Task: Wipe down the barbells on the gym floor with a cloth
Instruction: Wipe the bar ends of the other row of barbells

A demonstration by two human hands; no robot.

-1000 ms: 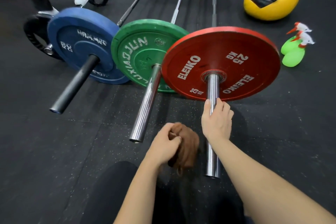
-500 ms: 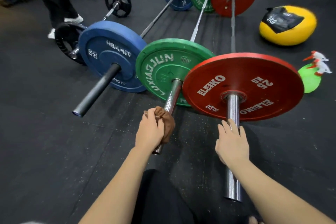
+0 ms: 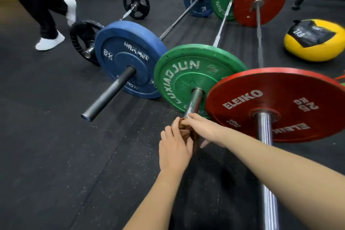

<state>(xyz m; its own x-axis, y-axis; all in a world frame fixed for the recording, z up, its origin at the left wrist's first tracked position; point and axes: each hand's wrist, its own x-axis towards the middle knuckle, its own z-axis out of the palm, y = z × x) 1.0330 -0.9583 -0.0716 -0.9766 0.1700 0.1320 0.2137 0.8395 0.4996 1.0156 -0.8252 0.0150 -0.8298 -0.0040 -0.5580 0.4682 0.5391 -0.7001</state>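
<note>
— What lies around the grips?

— The black rubber floor is under everything. Right of both grips stands the red Eleiko plate on the red barbell's sleeve. Just beyond them is the green Luxiaojun plate, and farther left the blue Hammer plate (a yellow medicine ball sits well off to the right).

— And the cloth?

— The brown cloth sits on the end of the green barbell's sleeve, between the grips. The left grip clenches its near part. The right grip clasps its far part, fingers on top, thumb below.
</note>
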